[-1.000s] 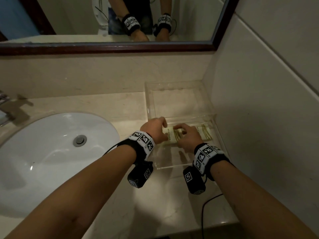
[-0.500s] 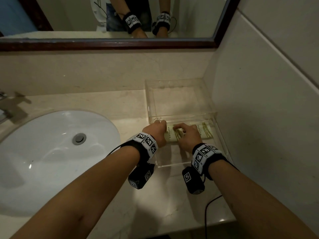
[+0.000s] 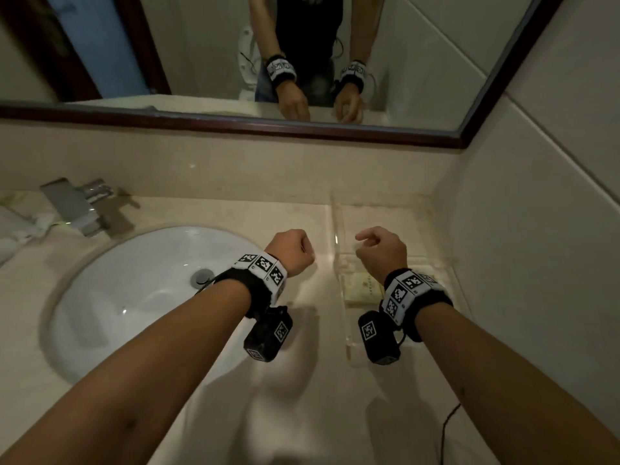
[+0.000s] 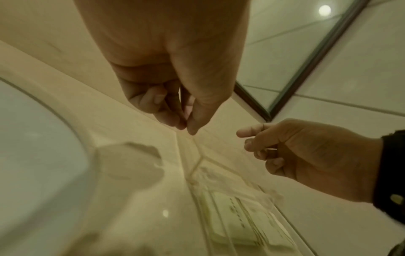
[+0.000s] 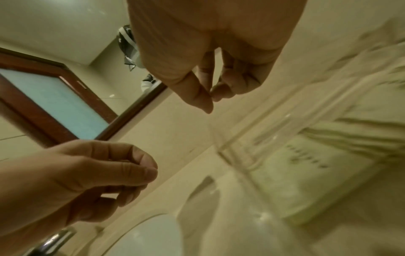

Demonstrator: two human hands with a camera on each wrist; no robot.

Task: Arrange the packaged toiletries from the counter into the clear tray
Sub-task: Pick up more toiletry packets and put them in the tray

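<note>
The clear tray (image 3: 336,229) sits on the counter in the right corner against the wall. Pale packaged toiletries (image 3: 360,290) with green print lie flat in its near part, partly hidden by my right wrist; they show blurred in the wrist views (image 4: 241,221) (image 5: 306,181). My right hand (image 3: 372,245) hovers above the tray, fingers loosely curled, index a little extended, holding nothing (image 5: 210,100). My left hand (image 3: 298,250) is raised over the counter just left of the tray, curled into an empty fist (image 4: 186,124).
A white round sink (image 3: 141,297) with a metal drain fills the counter's left. A chrome faucet (image 3: 80,206) stands behind it, with white items (image 3: 13,229) at the far left edge. A dark-framed mirror (image 3: 235,122) and tiled walls close off the back and right.
Both hands have let go of the packets in the tray and lifted away. The left hand moved left out of the tray; the camera view tilted up.
</note>
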